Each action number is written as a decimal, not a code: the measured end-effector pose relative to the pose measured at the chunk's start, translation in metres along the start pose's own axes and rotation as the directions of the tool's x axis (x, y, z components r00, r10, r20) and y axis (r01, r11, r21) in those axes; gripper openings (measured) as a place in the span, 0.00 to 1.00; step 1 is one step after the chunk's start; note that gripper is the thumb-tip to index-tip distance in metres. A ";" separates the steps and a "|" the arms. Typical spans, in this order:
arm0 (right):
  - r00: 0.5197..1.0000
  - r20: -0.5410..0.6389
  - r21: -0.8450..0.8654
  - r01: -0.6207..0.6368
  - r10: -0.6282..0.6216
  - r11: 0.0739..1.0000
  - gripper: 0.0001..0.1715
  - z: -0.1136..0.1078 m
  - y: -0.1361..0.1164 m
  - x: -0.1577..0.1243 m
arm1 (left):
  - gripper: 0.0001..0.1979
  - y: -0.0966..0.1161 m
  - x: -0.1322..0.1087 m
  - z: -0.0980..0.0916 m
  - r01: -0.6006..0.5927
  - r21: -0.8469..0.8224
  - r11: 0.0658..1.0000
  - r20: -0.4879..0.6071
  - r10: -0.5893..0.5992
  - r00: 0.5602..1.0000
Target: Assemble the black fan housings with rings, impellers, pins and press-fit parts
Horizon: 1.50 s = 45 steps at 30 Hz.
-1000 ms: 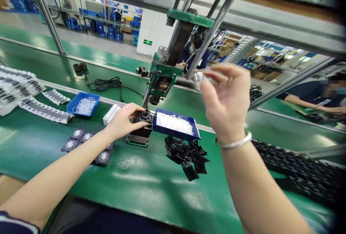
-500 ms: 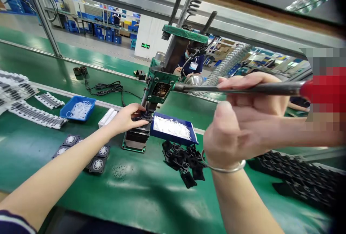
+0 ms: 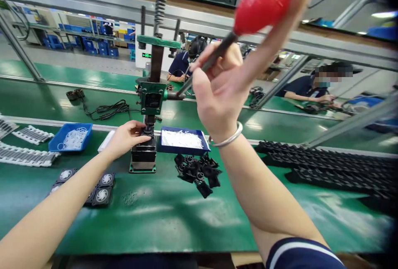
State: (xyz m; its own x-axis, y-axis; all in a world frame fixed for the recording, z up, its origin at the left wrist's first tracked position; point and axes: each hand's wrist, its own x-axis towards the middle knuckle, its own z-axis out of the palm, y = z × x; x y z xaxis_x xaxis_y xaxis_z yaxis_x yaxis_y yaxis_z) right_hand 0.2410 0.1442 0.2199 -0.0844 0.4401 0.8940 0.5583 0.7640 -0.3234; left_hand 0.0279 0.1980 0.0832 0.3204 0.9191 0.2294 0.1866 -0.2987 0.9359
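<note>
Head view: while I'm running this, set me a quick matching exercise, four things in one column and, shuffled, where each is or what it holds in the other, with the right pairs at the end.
Column one:
1. Left hand
2. Right hand
3. Light blue tray
4. Loose black parts

Column two:
A. Heaped on the green bench, nearer than the dark blue tray
B. At the lever with the red knob
C. Holds white loops
D. Low on the press, at the bottom of its ram

Pairs: 1-D, 2-B, 3-C, 4-A
</note>
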 end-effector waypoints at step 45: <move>0.314 -0.886 -0.306 -0.949 0.341 0.078 0.22 -0.313 0.238 -0.367 | 0.21 -0.083 -0.126 0.214 -0.779 0.300 0.550 0.560 0.560 0.611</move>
State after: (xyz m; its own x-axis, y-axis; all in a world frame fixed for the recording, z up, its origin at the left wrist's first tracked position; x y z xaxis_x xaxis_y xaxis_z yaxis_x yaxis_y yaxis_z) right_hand 0.6630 0.0171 -0.0877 0.8952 -0.0195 0.4453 0.3762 -0.5028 -0.7783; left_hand 0.1712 0.0516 -0.0805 0.8200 0.2501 0.5148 0.1312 -0.9577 0.2563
